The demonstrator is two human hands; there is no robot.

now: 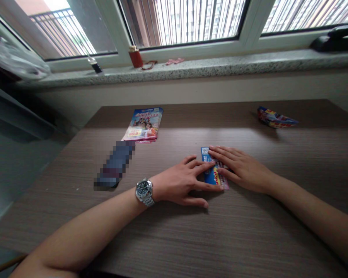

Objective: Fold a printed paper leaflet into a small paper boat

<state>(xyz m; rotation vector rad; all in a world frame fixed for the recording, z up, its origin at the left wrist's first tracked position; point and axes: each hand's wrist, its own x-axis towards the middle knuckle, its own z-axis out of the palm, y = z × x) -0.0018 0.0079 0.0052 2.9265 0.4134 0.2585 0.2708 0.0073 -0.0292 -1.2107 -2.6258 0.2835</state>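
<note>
A small folded leaflet (211, 175), blue with a pink edge and a QR code in its far corner, lies on the brown table (168, 239). My left hand (185, 181), with a steel watch at the wrist, rests spread with its fingertips on the leaflet's left and near parts. From the right, my right hand (243, 168) lies flat, fingers extended over the leaflet's far right part. Neither hand grips anything. Parts of the leaflet are hidden under the fingers.
A stack of leaflets (145, 125) lies at the back left, with a pixelated dark object (114, 166) in front of it. At the back right stands a folded paper shape (275, 117). Beyond the table, a stone windowsill (197, 68) holds a red container (135, 58).
</note>
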